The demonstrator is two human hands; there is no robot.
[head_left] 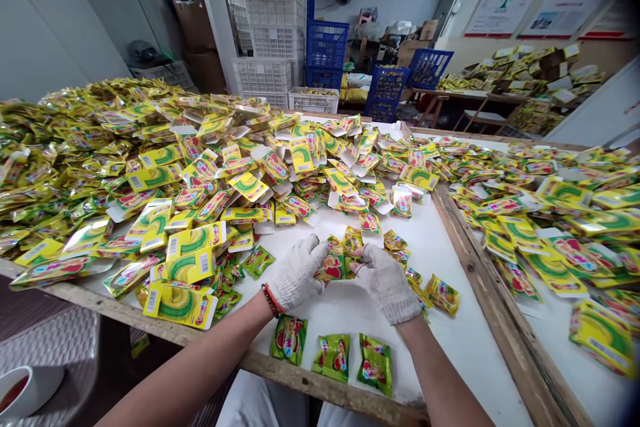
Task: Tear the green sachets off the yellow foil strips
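Both my hands wear white knit gloves over a white table (350,310). My left hand (297,273) is closed on a small stack of green and red snack packets (334,265). My right hand (387,280) is closed on the other end of the same stack, with several loose packets (400,248) lying around it. Three green packets (333,355) lie in a row near the front edge, below my hands. A larger yellow packet (180,303) sits by the left front edge.
A huge heap of yellow and green packets (125,160) covers the table's left and back. A wooden rail (480,267) divides off a second table of packets (560,227) on the right. White crates (273,20) and blue crates (327,47) stand behind. A bowl (20,393) sits bottom left.
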